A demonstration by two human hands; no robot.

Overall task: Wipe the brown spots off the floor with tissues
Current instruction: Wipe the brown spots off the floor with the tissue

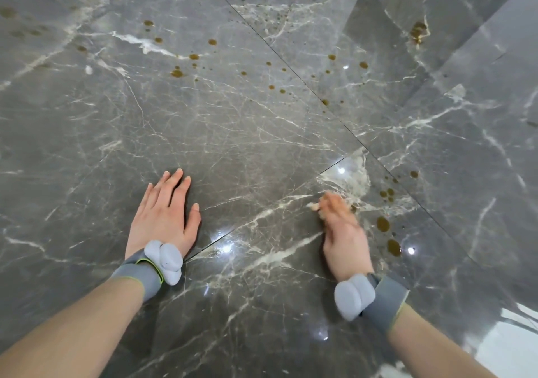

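Brown spots speckle the grey marble floor point(233, 133). A scattered group of brown spots point(177, 72) lies far ahead, and larger brown drops point(383, 224) sit just right of my right hand. My left hand point(164, 214) rests flat on the tile, fingers straight and spread. My right hand point(342, 229) is motion-blurred and low over the floor; its fingers curl round a small stained tissue point(317, 207) that pokes out at the fingertips. Both wrists wear grey bands with pale sensor pods.
A bigger brown splash point(418, 32) marks the tile at the far right. Dark tile joints point(291, 60) cross the floor diagonally. Ceiling lights reflect as bright dots point(341, 170). A pale surface point(506, 345) shows at the bottom right corner.
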